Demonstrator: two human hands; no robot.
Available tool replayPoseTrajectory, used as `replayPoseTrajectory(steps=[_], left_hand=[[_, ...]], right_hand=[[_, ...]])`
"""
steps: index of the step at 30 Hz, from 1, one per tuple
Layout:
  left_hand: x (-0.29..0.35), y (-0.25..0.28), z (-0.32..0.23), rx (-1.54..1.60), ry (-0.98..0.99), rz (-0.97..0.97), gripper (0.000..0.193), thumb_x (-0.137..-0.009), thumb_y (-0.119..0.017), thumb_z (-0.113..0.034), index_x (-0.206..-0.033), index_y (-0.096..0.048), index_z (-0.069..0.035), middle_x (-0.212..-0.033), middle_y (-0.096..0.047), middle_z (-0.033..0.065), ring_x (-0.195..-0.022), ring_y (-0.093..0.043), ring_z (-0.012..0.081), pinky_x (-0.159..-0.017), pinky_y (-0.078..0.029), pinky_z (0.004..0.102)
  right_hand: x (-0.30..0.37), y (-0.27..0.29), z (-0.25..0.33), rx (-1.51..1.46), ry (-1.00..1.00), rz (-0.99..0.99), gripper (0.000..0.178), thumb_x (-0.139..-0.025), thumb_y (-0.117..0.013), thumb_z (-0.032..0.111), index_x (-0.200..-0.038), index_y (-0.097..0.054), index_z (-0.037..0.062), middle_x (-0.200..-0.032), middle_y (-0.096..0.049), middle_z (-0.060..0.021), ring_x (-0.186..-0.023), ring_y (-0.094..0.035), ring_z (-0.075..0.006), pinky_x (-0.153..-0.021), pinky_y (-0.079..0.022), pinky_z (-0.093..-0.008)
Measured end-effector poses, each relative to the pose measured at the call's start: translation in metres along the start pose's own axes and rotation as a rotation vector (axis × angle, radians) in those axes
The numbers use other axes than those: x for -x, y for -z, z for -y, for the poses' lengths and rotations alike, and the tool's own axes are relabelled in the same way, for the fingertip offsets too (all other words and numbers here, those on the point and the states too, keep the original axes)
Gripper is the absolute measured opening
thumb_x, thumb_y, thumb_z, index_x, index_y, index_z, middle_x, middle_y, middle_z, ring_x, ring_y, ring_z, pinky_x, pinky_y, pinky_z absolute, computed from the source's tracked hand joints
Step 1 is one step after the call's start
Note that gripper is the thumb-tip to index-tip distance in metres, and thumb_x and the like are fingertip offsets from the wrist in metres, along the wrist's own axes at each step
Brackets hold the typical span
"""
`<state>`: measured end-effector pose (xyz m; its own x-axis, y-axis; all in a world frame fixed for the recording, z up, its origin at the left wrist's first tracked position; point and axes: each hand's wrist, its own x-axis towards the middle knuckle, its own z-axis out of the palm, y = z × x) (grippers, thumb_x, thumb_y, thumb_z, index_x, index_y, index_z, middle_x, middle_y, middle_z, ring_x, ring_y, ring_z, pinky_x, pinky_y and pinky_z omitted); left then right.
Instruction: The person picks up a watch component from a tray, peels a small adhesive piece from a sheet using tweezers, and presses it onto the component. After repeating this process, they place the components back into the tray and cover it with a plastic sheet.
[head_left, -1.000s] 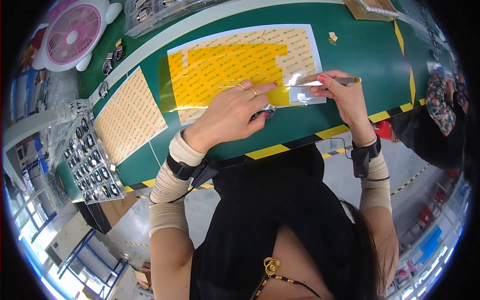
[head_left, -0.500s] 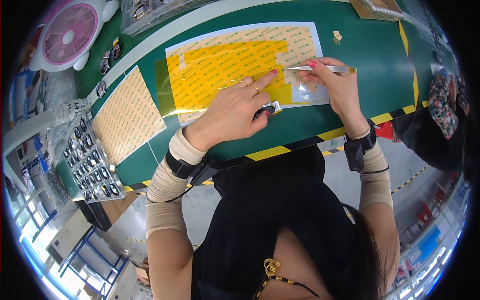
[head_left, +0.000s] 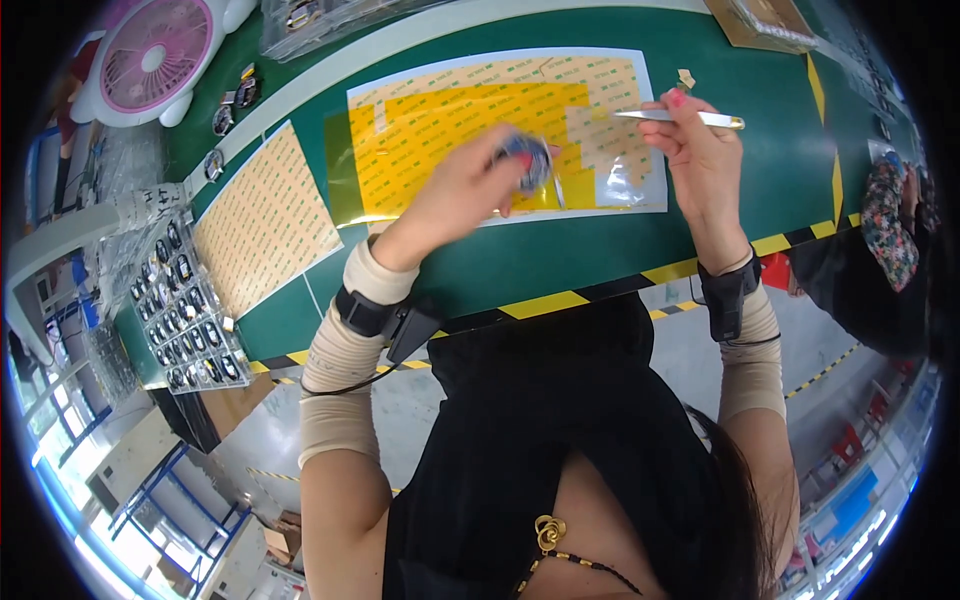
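While the round dark part (head_left: 530, 165) sits upper middle of the frame, the left hand (head_left: 455, 185) pinches it between thumb and fingers, blurred. Beneath: patterned sheet (head_left: 600, 90), mostly under yellow film (head_left: 450, 110). Farther right, right hand (head_left: 703, 155) grips silver tweezers (head_left: 718, 119), tips leftward; cannot tell if parted. Left of frame: second sheet (head_left: 265, 220), tray (head_left: 236, 382). Upper left: pink fan (head_left: 150, 60).

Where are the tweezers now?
Tweezers are right of centre in the head view, held in the right hand, tip pointing left over the right part of the yellow-covered sheet.
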<state>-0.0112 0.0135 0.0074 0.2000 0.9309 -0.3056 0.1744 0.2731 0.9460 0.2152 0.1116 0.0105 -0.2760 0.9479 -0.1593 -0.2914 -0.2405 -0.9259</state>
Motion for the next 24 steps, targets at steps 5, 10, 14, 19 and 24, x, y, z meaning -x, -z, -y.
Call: replayPoseTrajectory(steps=[5,10,14,19,24], left_hand=[[-0.01,0.008,-0.007,0.709,0.008,-0.032,0.037,-0.087,-0.035,-0.016,-0.12,-0.04,0.001,-0.106,-0.057,0.0197,-0.069,-0.056,0.0164,-0.051,-0.047,0.0267],[-0.013,0.01,0.003,0.852,-0.076,0.0,0.044,-0.089,-0.028,-0.022,-0.126,-0.032,0.001,-0.107,-0.057,0.0199,-0.07,-0.056,0.0191,-0.051,-0.047,0.0265],[-0.011,0.013,0.002,0.89,-0.083,0.012,0.044,-0.09,-0.025,-0.026,-0.124,-0.035,0.0,-0.107,-0.056,0.0201,-0.07,-0.057,0.0197,-0.051,-0.047,0.0262],[-0.012,0.014,0.001,0.915,-0.087,0.006,0.043,-0.091,-0.023,-0.028,-0.119,-0.04,-0.001,-0.105,-0.057,0.0209,-0.068,-0.058,0.0213,-0.05,-0.048,0.0268],[-0.012,0.017,0.004,0.954,-0.096,0.007,0.041,-0.092,-0.021,-0.03,-0.112,-0.044,-0.003,-0.101,-0.058,0.0226,-0.066,-0.061,0.0248,-0.05,-0.051,0.0293]], right_hand=[[-0.009,-0.04,0.014,0.002,0.087,0.076,0.02,-0.087,-0.053,0.012,-0.095,-0.055,-0.0063,-0.089,-0.061,-0.0182,-0.07,-0.063,-0.0208,-0.063,-0.051,-0.0245],[-0.01,-0.063,-0.006,0.04,0.077,0.175,0.02,-0.088,-0.052,0.013,-0.095,-0.054,-0.0058,-0.089,-0.061,-0.018,-0.069,-0.063,-0.0211,-0.063,-0.051,-0.0252],[-0.007,-0.065,-0.013,0.045,0.028,0.168,0.019,-0.088,-0.052,0.013,-0.095,-0.053,-0.0052,-0.088,-0.061,-0.0182,-0.069,-0.063,-0.0209,-0.063,-0.051,-0.0262],[-0.011,-0.062,-0.014,0.009,0.097,0.143,0.019,-0.088,-0.052,0.013,-0.093,-0.054,-0.0043,-0.088,-0.061,-0.0188,-0.068,-0.062,-0.0208,-0.062,-0.051,-0.0269],[-0.012,-0.06,-0.015,-0.025,0.141,0.149,0.019,-0.088,-0.053,0.014,-0.093,-0.054,-0.0037,-0.089,-0.061,-0.0192,-0.068,-0.062,-0.0206,-0.062,-0.051,-0.0272]])
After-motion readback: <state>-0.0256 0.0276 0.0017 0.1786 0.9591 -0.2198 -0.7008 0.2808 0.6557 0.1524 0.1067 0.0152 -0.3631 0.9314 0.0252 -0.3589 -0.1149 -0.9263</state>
